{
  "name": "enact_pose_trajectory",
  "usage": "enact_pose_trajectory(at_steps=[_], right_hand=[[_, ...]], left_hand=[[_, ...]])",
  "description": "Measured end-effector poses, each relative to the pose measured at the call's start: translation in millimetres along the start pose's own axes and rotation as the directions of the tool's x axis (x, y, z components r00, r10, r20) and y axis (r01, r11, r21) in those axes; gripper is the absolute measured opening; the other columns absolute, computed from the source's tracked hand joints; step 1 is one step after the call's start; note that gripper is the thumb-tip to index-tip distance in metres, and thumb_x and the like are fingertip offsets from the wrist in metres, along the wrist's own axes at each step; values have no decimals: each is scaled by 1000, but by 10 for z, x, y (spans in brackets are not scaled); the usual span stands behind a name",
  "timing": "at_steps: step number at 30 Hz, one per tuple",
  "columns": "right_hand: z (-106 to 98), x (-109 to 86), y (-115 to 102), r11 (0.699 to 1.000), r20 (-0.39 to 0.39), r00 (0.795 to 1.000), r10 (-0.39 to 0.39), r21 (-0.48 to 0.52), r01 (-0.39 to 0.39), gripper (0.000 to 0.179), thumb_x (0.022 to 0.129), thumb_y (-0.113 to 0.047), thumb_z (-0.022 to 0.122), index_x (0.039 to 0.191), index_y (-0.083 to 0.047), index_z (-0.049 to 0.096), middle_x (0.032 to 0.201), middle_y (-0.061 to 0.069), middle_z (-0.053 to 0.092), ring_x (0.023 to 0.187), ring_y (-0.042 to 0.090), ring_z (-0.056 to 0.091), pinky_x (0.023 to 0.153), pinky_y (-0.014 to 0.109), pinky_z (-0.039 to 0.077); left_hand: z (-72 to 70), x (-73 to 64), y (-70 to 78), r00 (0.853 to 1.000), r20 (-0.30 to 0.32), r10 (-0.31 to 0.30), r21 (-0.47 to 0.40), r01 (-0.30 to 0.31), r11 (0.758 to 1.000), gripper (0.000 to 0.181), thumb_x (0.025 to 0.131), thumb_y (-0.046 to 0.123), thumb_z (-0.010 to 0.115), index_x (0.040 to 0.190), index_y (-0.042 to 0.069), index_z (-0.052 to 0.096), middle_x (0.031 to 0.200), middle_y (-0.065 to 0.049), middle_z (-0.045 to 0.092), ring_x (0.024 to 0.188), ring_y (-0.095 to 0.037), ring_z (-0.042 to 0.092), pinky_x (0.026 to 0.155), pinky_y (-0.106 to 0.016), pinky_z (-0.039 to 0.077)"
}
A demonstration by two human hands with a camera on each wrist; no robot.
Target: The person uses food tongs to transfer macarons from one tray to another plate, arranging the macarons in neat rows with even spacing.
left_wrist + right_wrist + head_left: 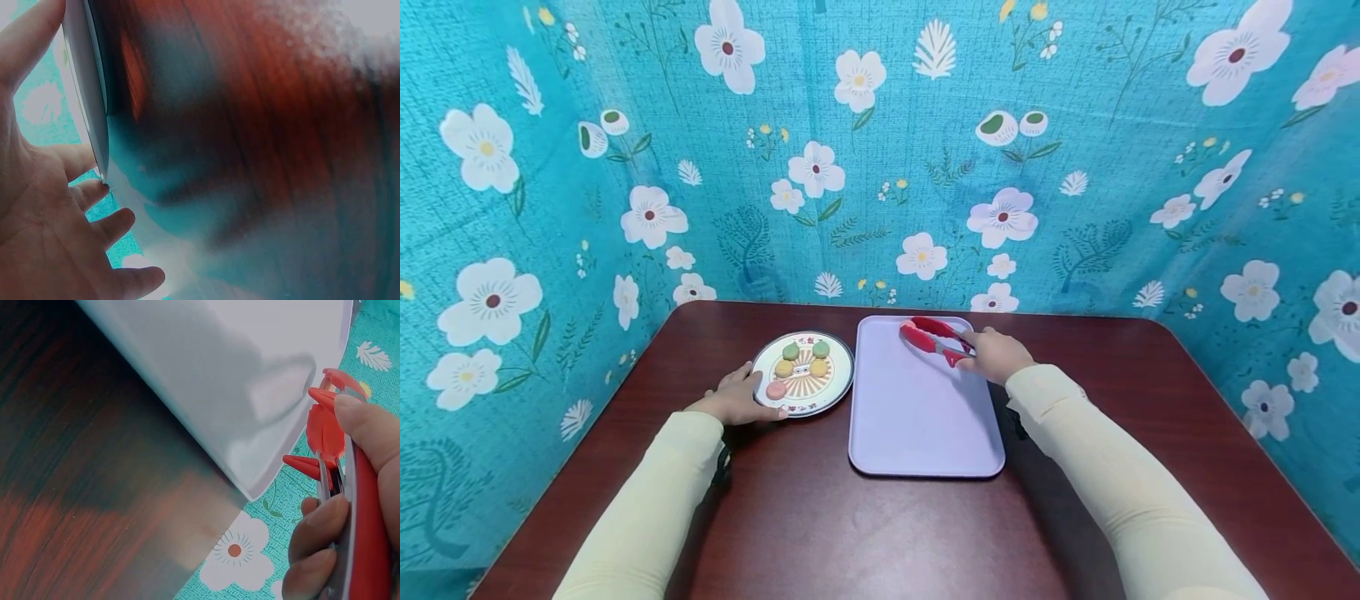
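Observation:
On the left of the table, my left hand (735,400) holds the rim of a round white plate (838,392), thumb along the near edge and fingers at the left side. The left wrist view has the plate (84,81) edge-on, with the other fingers spread below it. Two green, two yellow and one pink macaron (777,390) lie on the plate. My right hand (996,354) grips red-tipped tongs (931,348) over the far part of a pale lilac tray (925,425). Something small and pinkish shows between the tong tips; I cannot tell what it is.
Plate and tray lie side by side, almost touching, on a dark reddish-brown table (790,525). A turquoise flowered cloth (865,167) hangs behind the table and along both sides.

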State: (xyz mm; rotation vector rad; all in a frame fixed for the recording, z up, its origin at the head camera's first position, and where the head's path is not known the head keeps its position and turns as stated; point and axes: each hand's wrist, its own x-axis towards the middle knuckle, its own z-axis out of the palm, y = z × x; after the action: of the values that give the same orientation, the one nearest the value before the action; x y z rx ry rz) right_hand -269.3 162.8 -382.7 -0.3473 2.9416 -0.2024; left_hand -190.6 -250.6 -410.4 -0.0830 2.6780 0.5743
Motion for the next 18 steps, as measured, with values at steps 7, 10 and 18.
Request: enact_pose_trajectory(at_steps=[7, 10, 18], right_hand=[[1, -39, -17, 1000, 1, 1000, -14, -10, 14, 74, 84, -40, 73, 145, -10, 44, 112, 22, 56, 84, 30, 61, 65, 41, 58], [0, -67, -29, 1000, -3, 1000, -19, -12, 19, 74, 84, -40, 73, 145, -10, 44, 111, 22, 56, 83, 29, 60, 65, 41, 57], [-2, -166, -47, 999, -34, 998, -46, -7, 46, 71, 85, -40, 73, 144, -10, 46, 104, 19, 56, 74, 26, 58, 62, 39, 56]], left_hand=[[-18, -4, -8, 1000, 9, 0, -13, 0, 1000, 110, 76, 57, 72, 150, -5, 20, 156, -28, 8, 138, -49, 11, 107, -71, 10], [-23, -3, -12, 1000, 7, 5, -9, -5, 1000, 110, 75, 57, 72, 150, -5, 20, 156, -28, 8, 138, -49, 11, 107, -72, 10], [-20, -7, -14, 1000, 7, 22, 1, -22, 1000, 110, 76, 57, 71, 149, -8, 21, 155, -29, 8, 138, -50, 11, 106, -72, 10]])
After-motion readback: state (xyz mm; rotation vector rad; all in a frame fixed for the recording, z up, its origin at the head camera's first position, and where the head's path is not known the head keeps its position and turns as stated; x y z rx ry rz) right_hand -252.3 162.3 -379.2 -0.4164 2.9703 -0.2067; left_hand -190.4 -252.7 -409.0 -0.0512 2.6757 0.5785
